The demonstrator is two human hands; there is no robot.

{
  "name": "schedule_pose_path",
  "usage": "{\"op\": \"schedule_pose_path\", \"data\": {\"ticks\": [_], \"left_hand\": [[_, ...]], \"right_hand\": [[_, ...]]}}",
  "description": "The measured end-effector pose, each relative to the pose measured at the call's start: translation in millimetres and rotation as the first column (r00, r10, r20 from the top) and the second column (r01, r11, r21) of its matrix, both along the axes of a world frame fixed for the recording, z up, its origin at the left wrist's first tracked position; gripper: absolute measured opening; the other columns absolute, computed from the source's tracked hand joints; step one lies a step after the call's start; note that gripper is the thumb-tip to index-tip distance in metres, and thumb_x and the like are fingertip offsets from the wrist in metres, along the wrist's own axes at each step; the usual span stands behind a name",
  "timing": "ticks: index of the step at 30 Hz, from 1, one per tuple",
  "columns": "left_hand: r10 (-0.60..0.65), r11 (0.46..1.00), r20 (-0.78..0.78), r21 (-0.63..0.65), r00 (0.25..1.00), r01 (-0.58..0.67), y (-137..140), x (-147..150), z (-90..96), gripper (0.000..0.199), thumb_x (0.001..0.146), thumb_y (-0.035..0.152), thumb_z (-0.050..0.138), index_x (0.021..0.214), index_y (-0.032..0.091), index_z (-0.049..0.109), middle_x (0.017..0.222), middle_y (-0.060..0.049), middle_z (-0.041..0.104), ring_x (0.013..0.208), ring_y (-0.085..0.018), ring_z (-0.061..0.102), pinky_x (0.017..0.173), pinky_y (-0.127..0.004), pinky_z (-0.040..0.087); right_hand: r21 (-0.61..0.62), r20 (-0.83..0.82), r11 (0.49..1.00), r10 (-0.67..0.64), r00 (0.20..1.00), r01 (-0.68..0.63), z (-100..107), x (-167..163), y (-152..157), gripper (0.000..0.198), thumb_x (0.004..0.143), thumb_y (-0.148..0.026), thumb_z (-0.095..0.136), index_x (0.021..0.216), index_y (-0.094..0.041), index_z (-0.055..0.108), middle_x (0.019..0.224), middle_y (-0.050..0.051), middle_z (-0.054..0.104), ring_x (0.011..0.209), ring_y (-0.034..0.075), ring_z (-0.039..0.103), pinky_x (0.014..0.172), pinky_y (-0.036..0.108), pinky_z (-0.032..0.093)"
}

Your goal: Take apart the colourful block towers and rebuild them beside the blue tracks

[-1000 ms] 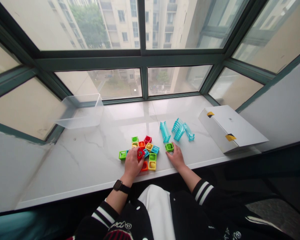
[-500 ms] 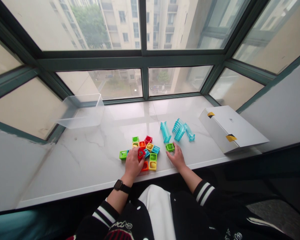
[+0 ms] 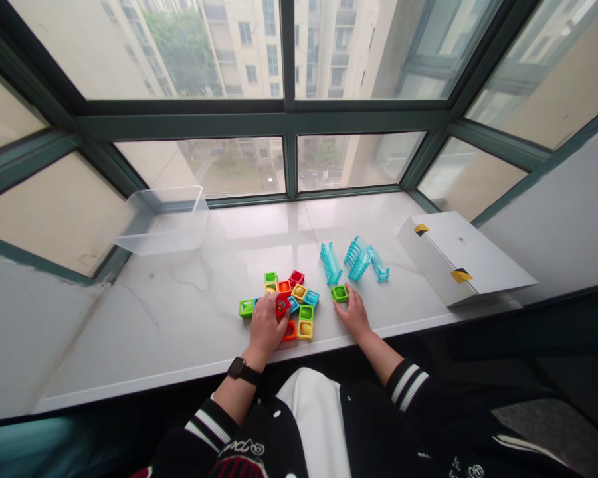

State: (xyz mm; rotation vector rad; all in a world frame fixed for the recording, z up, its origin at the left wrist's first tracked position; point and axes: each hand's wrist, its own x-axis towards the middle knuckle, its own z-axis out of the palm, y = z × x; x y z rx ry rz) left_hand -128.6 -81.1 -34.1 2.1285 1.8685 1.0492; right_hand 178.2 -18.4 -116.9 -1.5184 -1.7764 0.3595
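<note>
My left hand (image 3: 268, 322) is closed on a red block (image 3: 282, 305) with an opening in its face, above a cluster of coloured blocks. Around it lie a green block (image 3: 246, 309), a yellow block (image 3: 305, 330), an orange block (image 3: 290, 330), a blue block (image 3: 311, 298) and several others, partly covered by that hand. Farther right, my right hand (image 3: 353, 315) has its thumb and forefinger at the edges of a single green block (image 3: 339, 293) resting on the white sill. Just beyond it are translucent blue track pieces (image 3: 331, 263), one of them curved (image 3: 357, 257).
A clear plastic bin (image 3: 162, 243) stands at the back left of the marble-patterned sill (image 3: 144, 332). On the right is a white box (image 3: 471, 259) with black-and-yellow tabs. Framed windows (image 3: 289, 123) close off the back, and the sill's front edge runs close to my body.
</note>
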Motion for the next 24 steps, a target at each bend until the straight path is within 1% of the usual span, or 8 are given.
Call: {"op": "schedule_pose_path", "data": {"ticks": [9, 12, 14, 16, 18, 20, 22, 24], "left_hand": [[-0.004, 1.000, 0.009, -0.005, 1.000, 0.004, 0, -1, -1.5, 0.049, 0.098, 0.030, 0.063, 0.145, 0.026, 0.051, 0.136, -0.014, 0.067, 0.127, -0.036, 0.061, 0.111, -0.058, 0.050], [-0.004, 1.000, 0.001, -0.004, 1.000, 0.004, 0, -1, -1.9, 0.049, 0.098, 0.030, 0.063, 0.145, 0.026, 0.051, 0.135, -0.014, 0.067, 0.127, -0.036, 0.062, 0.110, -0.057, 0.051], [0.010, 1.000, 0.001, 0.007, 1.000, -0.010, 0, -1, -3.2, 0.051, 0.099, 0.032, 0.063, 0.147, 0.025, 0.049, 0.135, -0.015, 0.067, 0.126, -0.036, 0.062, 0.109, -0.057, 0.051], [0.034, 0.999, 0.009, 0.013, 0.999, -0.034, 0, 0, -5.3, 0.058, 0.099, 0.034, 0.064, 0.152, 0.023, 0.043, 0.133, -0.017, 0.067, 0.123, -0.036, 0.064, 0.106, -0.056, 0.053], [0.051, 0.999, 0.016, 0.014, 0.999, -0.052, -1, 0, -7.6, 0.065, 0.098, 0.035, 0.066, 0.155, 0.021, 0.038, 0.132, -0.018, 0.068, 0.120, -0.036, 0.065, 0.104, -0.056, 0.054], [0.056, 0.998, 0.015, 0.014, 0.998, -0.056, -1, 0, -9.4, 0.064, 0.097, 0.036, 0.068, 0.153, 0.020, 0.040, 0.132, -0.018, 0.069, 0.121, -0.037, 0.066, 0.106, -0.058, 0.053], [0.053, 0.998, 0.014, 0.013, 0.998, -0.054, -1, 0, -10.5, 0.056, 0.097, 0.037, 0.068, 0.147, 0.022, 0.046, 0.132, -0.018, 0.069, 0.123, -0.037, 0.066, 0.111, -0.060, 0.050], [0.047, 0.999, 0.015, 0.009, 0.999, -0.047, -1, 0, -10.8, 0.049, 0.097, 0.037, 0.068, 0.141, 0.023, 0.051, 0.133, -0.017, 0.069, 0.127, -0.037, 0.064, 0.114, -0.060, 0.048]], "right_hand": [[-0.021, -0.011, 1.000, 0.006, 1.000, -0.006, 6, -1, 0, 0.071, 0.093, -0.041, 0.064, 0.156, -0.014, 0.045, 0.145, 0.023, 0.061, 0.137, 0.039, 0.058, 0.117, 0.064, 0.048], [-0.017, -0.058, 1.000, 0.014, 0.998, -0.015, 10, -2, -3, 0.076, 0.093, -0.047, 0.065, 0.157, -0.014, 0.042, 0.150, 0.024, 0.056, 0.140, 0.038, 0.056, 0.117, 0.062, 0.049], [-0.003, -0.110, 1.000, 0.014, 0.994, -0.014, 17, -2, -7, 0.073, 0.094, -0.049, 0.064, 0.156, -0.015, 0.043, 0.149, 0.023, 0.055, 0.138, 0.036, 0.057, 0.114, 0.059, 0.052], [0.045, -0.147, 0.999, 0.000, 0.989, 0.007, 28, -3, -12, 0.064, 0.097, -0.046, 0.060, 0.152, -0.017, 0.047, 0.144, 0.021, 0.058, 0.134, 0.035, 0.060, 0.112, 0.058, 0.053], [0.111, -0.154, 0.994, -0.008, 0.988, 0.025, 44, -7, -16, 0.053, 0.098, -0.042, 0.058, 0.145, -0.018, 0.054, 0.137, 0.019, 0.063, 0.130, 0.035, 0.061, 0.111, 0.059, 0.054], [0.143, -0.150, 0.990, 0.020, 0.989, 0.001, 63, -14, -20, 0.045, 0.098, -0.039, 0.057, 0.139, -0.020, 0.058, 0.131, 0.018, 0.066, 0.125, 0.034, 0.063, 0.108, 0.057, 0.055], [0.119, -0.162, 0.990, 0.095, 0.982, -0.076, 80, -25, -22, 0.043, 0.099, -0.035, 0.056, 0.140, -0.022, 0.058, 0.127, 0.016, 0.069, 0.120, 0.033, 0.065, 0.103, 0.054, 0.058], [0.079, -0.185, 0.976, 0.212, 0.959, -0.201, 94, -39, -22, 0.044, 0.100, -0.033, 0.057, 0.143, -0.025, 0.057, 0.123, 0.014, 0.071, 0.114, 0.031, 0.068, 0.098, 0.051, 0.061]]}}
